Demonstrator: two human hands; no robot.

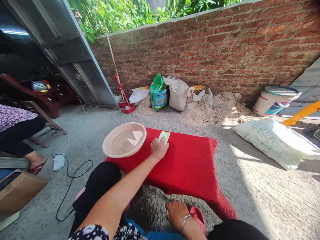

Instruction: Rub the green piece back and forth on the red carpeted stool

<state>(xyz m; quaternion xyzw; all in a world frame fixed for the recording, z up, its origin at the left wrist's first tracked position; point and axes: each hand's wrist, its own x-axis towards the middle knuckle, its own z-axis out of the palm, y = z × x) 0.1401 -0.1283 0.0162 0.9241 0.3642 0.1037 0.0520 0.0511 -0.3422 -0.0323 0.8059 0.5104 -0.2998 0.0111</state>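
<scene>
My left hand [159,148], with a gold bracelet at the wrist, is closed around a pale green, flat, rounded rectangle that looks like a phone [164,136]. It is over the red cloth [190,160] that covers a low bench or table. To its left, a pale pink basin [117,154] of water sits at the cloth's edge, with a bright white patch in the water. My right hand [177,212], with a silver bracelet, hangs below the cloth's near edge between my knees. Its fingers are loosely apart and hold nothing.
Along the brick wall [200,53] stand sacks [178,95], a red dustpan [128,108] and a bucket [276,101]. A white sack [272,140] lies at right. A seated person [20,130], a cardboard box [21,191] and a black cable [71,181] are at left.
</scene>
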